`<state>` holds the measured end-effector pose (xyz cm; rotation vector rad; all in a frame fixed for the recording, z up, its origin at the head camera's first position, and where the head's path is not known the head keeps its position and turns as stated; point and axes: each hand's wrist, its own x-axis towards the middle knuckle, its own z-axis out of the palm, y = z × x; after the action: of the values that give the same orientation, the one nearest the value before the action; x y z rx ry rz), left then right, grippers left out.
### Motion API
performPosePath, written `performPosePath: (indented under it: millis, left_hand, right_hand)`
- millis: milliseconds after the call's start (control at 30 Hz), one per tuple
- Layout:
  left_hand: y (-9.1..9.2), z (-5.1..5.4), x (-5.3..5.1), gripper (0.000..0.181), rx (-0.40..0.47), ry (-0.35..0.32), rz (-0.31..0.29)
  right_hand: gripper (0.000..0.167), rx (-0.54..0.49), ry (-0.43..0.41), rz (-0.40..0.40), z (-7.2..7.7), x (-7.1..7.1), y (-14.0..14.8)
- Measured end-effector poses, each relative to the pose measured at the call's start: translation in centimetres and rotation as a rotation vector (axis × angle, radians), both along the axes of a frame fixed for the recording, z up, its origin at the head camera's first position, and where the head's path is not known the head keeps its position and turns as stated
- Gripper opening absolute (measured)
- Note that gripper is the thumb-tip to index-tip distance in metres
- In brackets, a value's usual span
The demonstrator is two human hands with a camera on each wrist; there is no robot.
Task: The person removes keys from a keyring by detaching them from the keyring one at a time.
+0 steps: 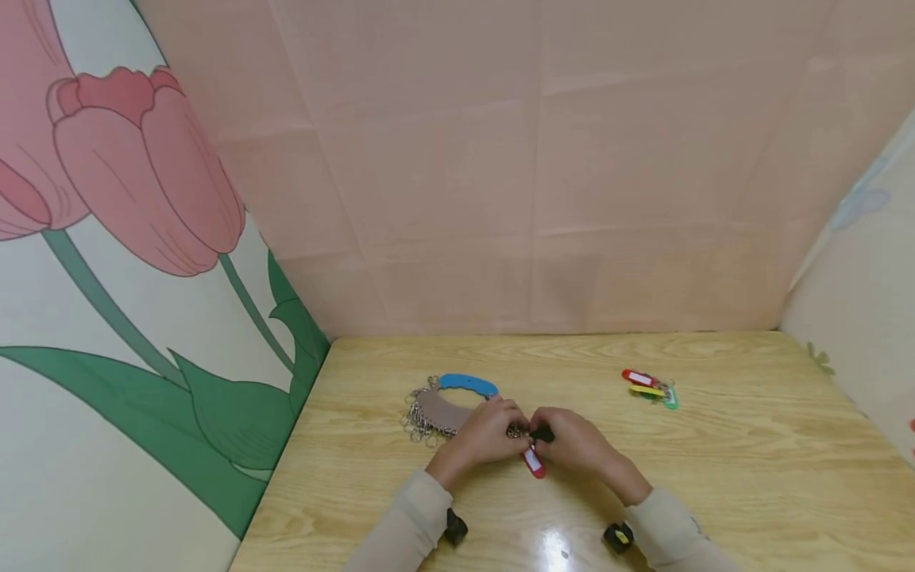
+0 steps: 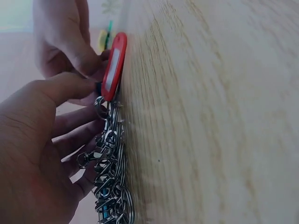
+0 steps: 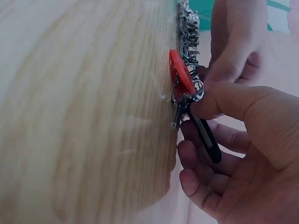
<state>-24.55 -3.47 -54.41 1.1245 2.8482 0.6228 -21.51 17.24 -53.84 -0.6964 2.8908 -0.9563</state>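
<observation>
Holder, left of centre on counter. Left hand, pinching a clip at its right end; right hand, pinching black tag; red tag beside. Step, apparently: joining tag to clip; next likely calls for steady alignment.

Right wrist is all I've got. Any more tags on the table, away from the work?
Observer: Yes. In the head view a second red tag, a yellow tag and a green tag lie grouped on the table, to the right of the right hand and farther back.
Operator: The red tag in my view, any label on it?
Observer: Yes, a white label shows in the left wrist and head views.
Operator: What do the metal rings line?
Observer: Head view: the outer edge of a brownish curved panel.
</observation>
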Motion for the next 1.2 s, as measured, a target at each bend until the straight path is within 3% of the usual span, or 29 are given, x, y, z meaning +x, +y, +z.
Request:
performPosePath:
  millis: [267, 467, 700, 1000, 1200]
  left_hand:
    - [0.1, 0.1, 0.2, 0.028, -0.038, -0.013, 0.017]
    - [0.0, 0.3, 0.2, 0.032, -0.043, -0.025, 0.016]
    - [0.0, 0.4, 0.3, 0.031, -0.046, -0.019, 0.009]
    - [0.0, 0.1, 0.1, 0.013, -0.011, 0.014, 0.012]
    - [0.0, -0.1, 0.0, 0.007, 0.050, -0.015, 0.025]
  right_hand:
    - [0.012, -0.008, -0.075, -0.088, -0.5, -0.4, 0.1]
    - [0.004, -0.040, -0.091, -0.086, -0.4, -0.5, 0.6]
    - [0.006, -0.085, -0.115, -0.092, -0.6, -0.6, 1.1]
    - [0.006, -0.145, -0.128, -0.103, -0.7, -0.8, 1.3]
    - [0.010, -0.170, -0.104, -0.077, -0.5, -0.7, 1.5]
